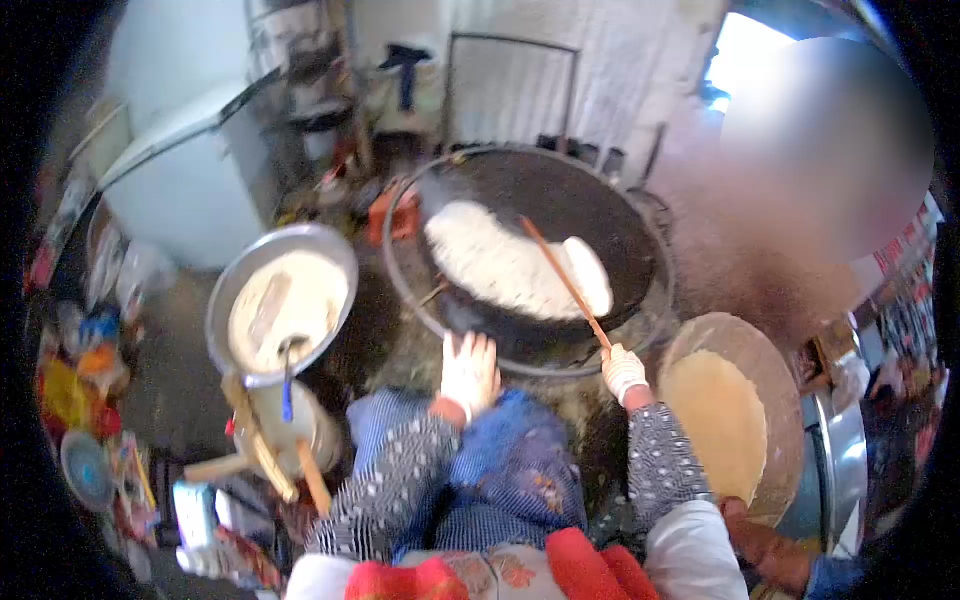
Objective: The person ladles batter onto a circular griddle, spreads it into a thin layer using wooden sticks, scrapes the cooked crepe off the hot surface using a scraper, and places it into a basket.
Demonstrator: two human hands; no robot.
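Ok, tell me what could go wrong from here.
The white-gloved left hand is close to the rim of the large round black griddle; if hot, that might burn it. The thin brown wooden stick in the white-gloved right hand crosses the pale thin flatbread and could tear it. The blue-handled ladle projecting beyond the silver metal bowl might get knocked.

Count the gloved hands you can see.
2: the left hand beside the near edge of the griddle, and the right hand gripping a wooden stick. Others may be hidden.
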